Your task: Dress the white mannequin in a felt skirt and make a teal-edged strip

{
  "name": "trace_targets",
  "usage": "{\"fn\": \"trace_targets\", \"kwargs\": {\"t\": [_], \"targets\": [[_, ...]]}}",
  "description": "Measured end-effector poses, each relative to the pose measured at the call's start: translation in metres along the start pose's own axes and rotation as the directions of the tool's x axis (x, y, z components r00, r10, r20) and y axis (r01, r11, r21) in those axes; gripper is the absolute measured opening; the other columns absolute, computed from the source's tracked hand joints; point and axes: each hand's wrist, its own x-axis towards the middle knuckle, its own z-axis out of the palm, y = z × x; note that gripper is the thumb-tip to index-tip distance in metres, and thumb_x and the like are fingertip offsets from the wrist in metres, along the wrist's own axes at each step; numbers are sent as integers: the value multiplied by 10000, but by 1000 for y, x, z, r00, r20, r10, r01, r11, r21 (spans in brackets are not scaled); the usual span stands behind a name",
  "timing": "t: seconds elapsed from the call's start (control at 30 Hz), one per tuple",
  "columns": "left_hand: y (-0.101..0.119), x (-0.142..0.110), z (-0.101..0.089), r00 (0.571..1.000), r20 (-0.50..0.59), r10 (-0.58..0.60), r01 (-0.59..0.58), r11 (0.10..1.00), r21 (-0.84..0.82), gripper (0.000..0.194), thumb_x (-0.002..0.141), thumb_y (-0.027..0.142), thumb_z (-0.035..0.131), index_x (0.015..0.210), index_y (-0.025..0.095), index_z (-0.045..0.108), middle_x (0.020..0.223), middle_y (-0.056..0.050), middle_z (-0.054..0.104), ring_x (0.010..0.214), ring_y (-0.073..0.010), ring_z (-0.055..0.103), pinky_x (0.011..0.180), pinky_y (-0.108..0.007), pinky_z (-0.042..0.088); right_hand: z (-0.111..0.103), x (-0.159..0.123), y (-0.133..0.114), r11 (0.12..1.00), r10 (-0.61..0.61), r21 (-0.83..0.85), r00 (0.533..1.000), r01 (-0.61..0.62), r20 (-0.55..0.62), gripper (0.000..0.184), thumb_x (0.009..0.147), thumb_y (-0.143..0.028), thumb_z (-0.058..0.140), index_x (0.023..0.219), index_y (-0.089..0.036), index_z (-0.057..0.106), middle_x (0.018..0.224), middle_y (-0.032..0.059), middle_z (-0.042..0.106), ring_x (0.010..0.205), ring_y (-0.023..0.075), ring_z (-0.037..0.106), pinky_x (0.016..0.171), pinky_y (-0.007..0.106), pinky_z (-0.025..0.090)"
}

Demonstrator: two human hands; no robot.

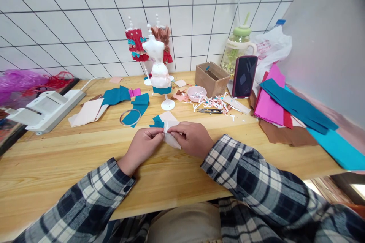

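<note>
Between both hands is a small translucent white piece of backing paper or tape [172,141], pinched near its upper part. My left hand [144,144] has thumb and forefinger closed on its left edge. From the other side, my right hand [194,138] pinches it with fingers curled. Just beyond the fingers lie a teal scrap [157,121] and a pale pink scrap [167,116]. Behind them stands a small white mannequin [155,51] on a round base, with pale pink and teal crepe paper around its lower part.
Thread snips [210,111] lie by paper clippings and a pink bowl [196,93]. Behind are a wooden box [212,78] and an upright phone [244,76]. Crepe sheets [270,102] pile up right. A metal ring [130,117] and power strip [54,108] are left. Two dressed mannequins [136,43] stand behind.
</note>
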Motion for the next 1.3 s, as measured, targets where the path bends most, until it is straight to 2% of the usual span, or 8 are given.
{"fn": "trace_targets", "kwargs": {"t": [0.13,0.27,0.43,0.6,0.73,0.93,1.3], "targets": [[-1,0,1,1000,8,-8,9,1000,-21,282,765,375,593,846,160,756,778,-21,750,743,-197,663,721,-261,512,0,0,-1,999,35,-16,999,-35,-34,226,896,-281,523,1019,-232,707,907,14,706,740,126,594,681,255,389],[-1,0,3,999,35,16,-15,1000,-10,298,785,397,590,887,166,748,825,-34,754,757,-195,664,722,-262,511,1,0,-1,997,67,39,995,-65,-73,209,847,-248,582,1029,-232,683,907,-1,690,691,109,573,665,239,392],[1,-2,3,998,52,45,-46,999,2,295,780,413,606,867,167,744,849,-49,754,785,-205,662,745,-277,512,2,0,0,999,26,35,998,-24,-62,122,844,-240,583,886,-224,696,829,-18,674,668,103,551,643,240,376],[2,-4,4,994,78,74,-71,997,-29,314,767,448,631,825,157,733,835,-56,747,772,-202,650,715,-275,510,2,3,0,993,80,90,995,-75,-52,80,803,-214,610,833,-205,683,799,-13,675,656,108,548,635,233,383],[2,-5,4,996,52,77,-77,997,-10,291,768,431,631,786,158,730,797,-47,742,733,-185,640,688,-256,498,3,3,0,986,105,134,994,-99,-42,72,791,-215,620,809,-204,689,772,-17,674,641,104,546,619,230,382],[2,-4,5,998,21,56,-56,998,15,278,760,384,603,829,152,741,770,-39,741,674,-171,631,631,-235,490,4,3,0,990,81,115,996,-77,-29,110,823,-236,611,852,-217,716,784,-10,677,654,109,552,645,237,389],[2,-3,5,999,17,33,-33,999,28,270,742,364,592,823,164,755,762,-33,750,694,-186,654,652,-237,510,4,2,1,997,56,52,998,-56,-5,143,860,-261,584,914,-231,714,867,2,691,692,117,563,670,245,387]]}}
